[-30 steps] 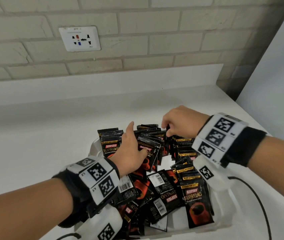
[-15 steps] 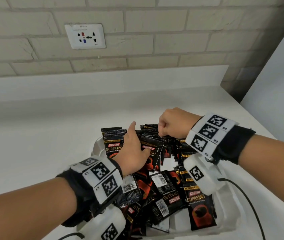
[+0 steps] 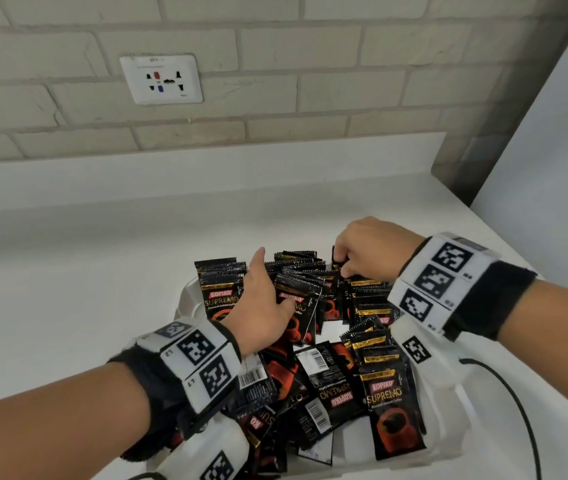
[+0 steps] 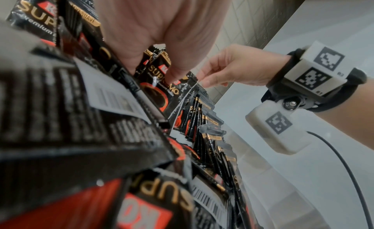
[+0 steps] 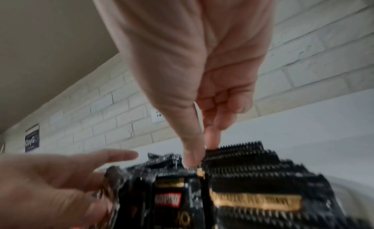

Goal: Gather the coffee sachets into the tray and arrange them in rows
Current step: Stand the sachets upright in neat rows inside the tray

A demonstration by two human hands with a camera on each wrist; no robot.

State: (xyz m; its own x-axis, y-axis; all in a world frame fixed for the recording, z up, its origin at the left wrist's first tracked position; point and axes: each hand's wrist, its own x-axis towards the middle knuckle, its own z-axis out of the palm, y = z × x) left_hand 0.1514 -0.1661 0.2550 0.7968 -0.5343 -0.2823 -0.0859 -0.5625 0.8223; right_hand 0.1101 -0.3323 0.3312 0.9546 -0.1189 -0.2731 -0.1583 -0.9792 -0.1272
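Left hand (image 3: 265, 306) flat against upright sachets (image 3: 296, 292), right hand (image 3: 369, 251) pinching one sachet's top edge in tray (image 3: 448, 403); leaning row likely to topple if released.

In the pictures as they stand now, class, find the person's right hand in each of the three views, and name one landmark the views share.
Head view: right hand, right of centre, pinching upright coffee sachets at the tray's far end.
Left wrist view: right hand, right of centre, fingertips at the sachet tops.
Right wrist view: right hand, top centre, thumb and fingers reaching down onto the sachet edges.
Shared landmark: the brick wall.
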